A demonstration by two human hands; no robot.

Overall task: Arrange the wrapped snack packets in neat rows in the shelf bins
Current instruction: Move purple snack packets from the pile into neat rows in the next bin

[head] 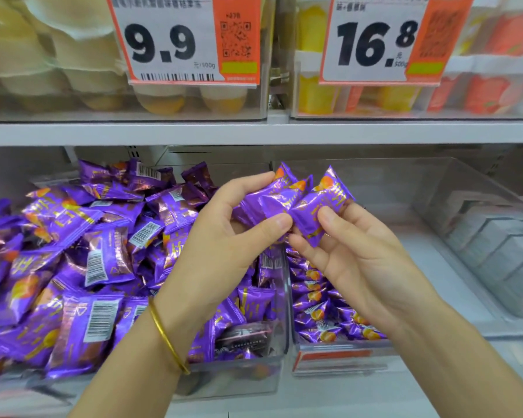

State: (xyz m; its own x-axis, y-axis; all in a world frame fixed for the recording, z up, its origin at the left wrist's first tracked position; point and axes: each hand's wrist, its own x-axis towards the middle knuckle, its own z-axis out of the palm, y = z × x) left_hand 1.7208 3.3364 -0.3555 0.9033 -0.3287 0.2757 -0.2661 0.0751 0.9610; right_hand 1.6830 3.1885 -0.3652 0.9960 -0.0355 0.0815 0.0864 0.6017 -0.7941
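Left bin (pixel 239 378): heaped with loose purple packets (pixel 73 251), barcodes showing.
Left hand (pixel 224 236), gold bangle (pixel 166 336) at wrist: fingers (pixel 248 181) curled round a small stack (pixel 269 200), held above the wall between bins.
Right hand (pixel 360 251): thumb and fingers pinching one packet (pixel 317 212), against the stack.
Right bin (pixel 435 182): row (pixel 317 312) of packets standing on edge along its left wall; grey boxes (pixel 495 251) further right.

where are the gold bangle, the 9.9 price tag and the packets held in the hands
gold bangle (pixel 167 336): head view, middle of the band on the wrist.
9.9 price tag (pixel 181 40): head view, middle of the tag, at the second 9.
held packets (pixel 274 200): head view, purple wrapper mid-bunch.
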